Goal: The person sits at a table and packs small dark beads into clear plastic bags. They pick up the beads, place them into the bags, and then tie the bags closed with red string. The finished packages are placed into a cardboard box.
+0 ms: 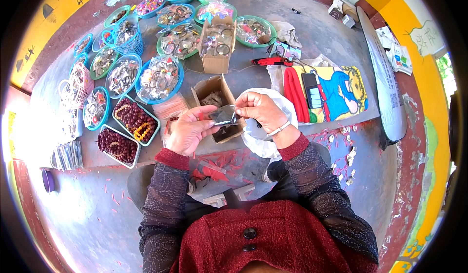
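Between my two hands is a small clear plastic bag with something dark at its right end; what that is, I cannot make out. My left hand pinches the bag's left edge between thumb and fingers. On the right edge, the thumb and fingertips of my right hand are closed, and a pale bangle circles that wrist. An open cardboard box stands just beyond and partly under the bag, with brownish stuff inside. A white plastic bag lies beside and below my right hand.
Bowls of small bagged trinkets, such as a blue bowl, crowd the left and back. Two trays of dark beaded bracelets sit near left. A taller carton stands behind the box. Right lie a colourful towel and a phone.
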The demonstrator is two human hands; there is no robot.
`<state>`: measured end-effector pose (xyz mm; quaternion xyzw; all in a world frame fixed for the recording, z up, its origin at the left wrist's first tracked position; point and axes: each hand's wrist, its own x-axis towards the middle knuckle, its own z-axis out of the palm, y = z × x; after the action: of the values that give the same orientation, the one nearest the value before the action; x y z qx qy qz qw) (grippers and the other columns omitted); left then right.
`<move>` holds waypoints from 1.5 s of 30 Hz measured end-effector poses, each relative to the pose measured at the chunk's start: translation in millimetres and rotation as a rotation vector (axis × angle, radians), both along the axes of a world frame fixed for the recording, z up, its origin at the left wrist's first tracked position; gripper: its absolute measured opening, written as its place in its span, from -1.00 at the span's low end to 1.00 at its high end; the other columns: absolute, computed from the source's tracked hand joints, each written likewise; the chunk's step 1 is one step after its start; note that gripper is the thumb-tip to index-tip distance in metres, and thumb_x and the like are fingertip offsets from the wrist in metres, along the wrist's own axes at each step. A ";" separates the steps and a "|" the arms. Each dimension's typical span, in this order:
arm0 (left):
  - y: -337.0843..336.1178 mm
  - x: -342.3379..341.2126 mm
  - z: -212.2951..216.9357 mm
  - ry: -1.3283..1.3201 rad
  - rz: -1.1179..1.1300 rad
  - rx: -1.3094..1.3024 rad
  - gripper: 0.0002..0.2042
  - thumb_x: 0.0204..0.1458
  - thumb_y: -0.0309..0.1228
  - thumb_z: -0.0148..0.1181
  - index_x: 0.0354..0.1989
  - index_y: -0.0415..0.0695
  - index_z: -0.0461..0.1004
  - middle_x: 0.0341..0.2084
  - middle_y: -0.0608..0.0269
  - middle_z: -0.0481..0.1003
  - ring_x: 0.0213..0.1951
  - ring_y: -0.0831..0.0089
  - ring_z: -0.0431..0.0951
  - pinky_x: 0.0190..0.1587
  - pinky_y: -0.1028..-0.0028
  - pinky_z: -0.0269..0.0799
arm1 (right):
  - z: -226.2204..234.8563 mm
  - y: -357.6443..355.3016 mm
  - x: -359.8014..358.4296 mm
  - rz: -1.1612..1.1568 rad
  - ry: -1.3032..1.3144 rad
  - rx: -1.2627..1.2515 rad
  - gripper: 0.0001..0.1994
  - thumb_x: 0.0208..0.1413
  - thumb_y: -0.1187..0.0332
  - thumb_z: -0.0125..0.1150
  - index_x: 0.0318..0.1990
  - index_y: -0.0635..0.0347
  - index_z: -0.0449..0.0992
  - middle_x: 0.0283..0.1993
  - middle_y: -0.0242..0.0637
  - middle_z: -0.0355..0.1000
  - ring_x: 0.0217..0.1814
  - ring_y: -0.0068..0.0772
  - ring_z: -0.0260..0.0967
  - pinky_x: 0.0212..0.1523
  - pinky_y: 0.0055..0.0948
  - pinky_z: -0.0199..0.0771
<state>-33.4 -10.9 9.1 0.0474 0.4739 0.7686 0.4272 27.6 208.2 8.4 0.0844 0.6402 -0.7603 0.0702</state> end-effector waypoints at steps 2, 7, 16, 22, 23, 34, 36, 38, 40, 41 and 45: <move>0.2 -1.4 -3.5 -0.029 0.059 0.021 -0.71 0.00 -0.69 -0.07 -0.06 -0.30 0.33 -0.23 0.11 0.46 -0.23 0.41 0.51 -0.15 0.50 0.48 | 4.4 4.1 -0.1 0.033 -0.014 0.012 -0.85 -0.07 0.56 0.17 -0.28 0.27 0.42 -0.38 -0.38 0.41 -0.35 -0.62 0.36 -0.28 -0.65 0.35; -0.6 -2.5 -3.4 -0.033 0.080 0.036 -0.74 -0.01 -0.70 -0.05 -0.11 -0.29 0.37 -0.24 0.14 0.46 -0.25 0.43 0.51 -0.15 0.50 0.48 | 4.3 6.4 0.7 0.032 0.031 0.015 -0.85 -0.08 0.58 0.17 -0.29 0.30 0.42 -0.38 -0.35 0.41 -0.34 -0.60 0.37 -0.28 -0.63 0.38; 1.0 -0.6 -2.6 -0.028 0.003 0.030 -0.69 -0.02 -0.70 -0.06 -0.06 -0.27 0.31 -0.17 0.09 0.42 -0.19 0.36 0.50 -0.17 0.49 0.50 | -2.9 -2.7 0.5 0.061 0.125 0.192 -0.83 -0.01 0.58 0.07 -0.21 0.32 0.40 -0.29 -0.34 0.41 -0.24 -0.59 0.37 -0.20 -0.61 0.36; 5.1 2.5 3.3 0.006 -0.017 0.075 -0.62 -0.03 -0.70 -0.06 0.02 -0.26 0.24 -0.12 0.06 0.40 -0.11 0.26 0.48 -0.17 0.48 0.50 | -11.1 0.0 -0.9 0.085 0.117 0.138 -0.81 -0.01 0.59 0.06 -0.19 0.32 0.39 -0.27 -0.32 0.42 -0.22 -0.57 0.37 -0.17 -0.58 0.37; 5.0 3.0 4.2 0.009 -0.020 0.088 -0.61 -0.03 -0.70 -0.05 0.03 -0.26 0.24 -0.12 0.06 0.40 -0.10 0.25 0.48 -0.17 0.48 0.50 | -9.6 -0.6 -0.7 0.080 0.113 0.124 -0.81 -0.01 0.59 0.06 -0.19 0.32 0.40 -0.27 -0.32 0.42 -0.22 -0.57 0.37 -0.17 -0.58 0.37; 4.8 5.7 2.5 0.014 -0.099 0.084 -0.59 -0.05 -0.69 -0.01 0.04 -0.29 0.24 -0.09 0.12 0.38 -0.07 0.26 0.46 -0.13 0.44 0.46 | -11.4 -8.7 1.7 -0.003 0.113 0.178 -0.80 -0.10 0.67 0.10 -0.25 0.33 0.45 -0.40 -0.35 0.43 -0.36 -0.63 0.36 -0.30 -0.64 0.38; 5.9 7.0 0.7 0.014 -0.088 0.101 -0.60 -0.05 -0.68 -0.01 0.04 -0.28 0.24 -0.09 0.12 0.39 -0.07 0.28 0.45 -0.11 0.44 0.45 | -11.9 -8.7 1.6 -0.025 0.130 0.206 -0.80 -0.10 0.66 0.11 -0.25 0.34 0.45 -0.40 -0.34 0.44 -0.36 -0.63 0.37 -0.30 -0.64 0.39; 5.7 6.4 -3.8 0.017 -0.064 0.097 -0.60 -0.05 -0.68 -0.01 0.04 -0.28 0.24 -0.09 0.12 0.39 -0.07 0.29 0.45 -0.11 0.44 0.45 | -7.1 -7.8 0.0 -0.043 0.132 0.211 -0.81 -0.10 0.65 0.13 -0.26 0.34 0.45 -0.40 -0.34 0.44 -0.35 -0.63 0.37 -0.30 -0.64 0.39; 6.6 6.2 -5.1 0.022 -0.031 0.098 -0.61 -0.06 -0.69 -0.02 0.02 -0.28 0.25 -0.10 0.12 0.39 -0.08 0.32 0.46 -0.11 0.45 0.44 | -5.4 -4.4 -1.2 -0.051 0.121 0.190 -0.82 -0.10 0.63 0.14 -0.26 0.34 0.45 -0.39 -0.35 0.44 -0.35 -0.62 0.37 -0.29 -0.64 0.39; 7.9 6.4 -4.9 0.026 -0.010 0.101 -0.61 -0.06 -0.70 -0.02 0.02 -0.28 0.26 -0.10 0.12 0.39 -0.10 0.34 0.46 -0.11 0.45 0.44 | -5.7 -1.9 -1.3 -0.050 0.109 0.167 -0.82 -0.10 0.63 0.14 -0.27 0.35 0.45 -0.39 -0.35 0.43 -0.35 -0.62 0.37 -0.29 -0.64 0.39; 8.6 7.6 -4.9 0.088 0.029 0.098 -0.62 -0.10 -0.74 -0.02 -0.02 -0.29 0.30 -0.11 0.12 0.39 -0.18 0.43 0.48 -0.12 0.47 0.45 | -4.3 2.3 -1.2 -0.042 0.092 0.097 -0.84 -0.09 0.60 0.16 -0.28 0.34 0.45 -0.38 -0.36 0.43 -0.35 -0.62 0.37 -0.30 -0.65 0.38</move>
<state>-25.8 -2.3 4.2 0.0951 0.4545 0.7941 0.3921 26.5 210.5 4.1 0.0660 0.6768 -0.7329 0.0204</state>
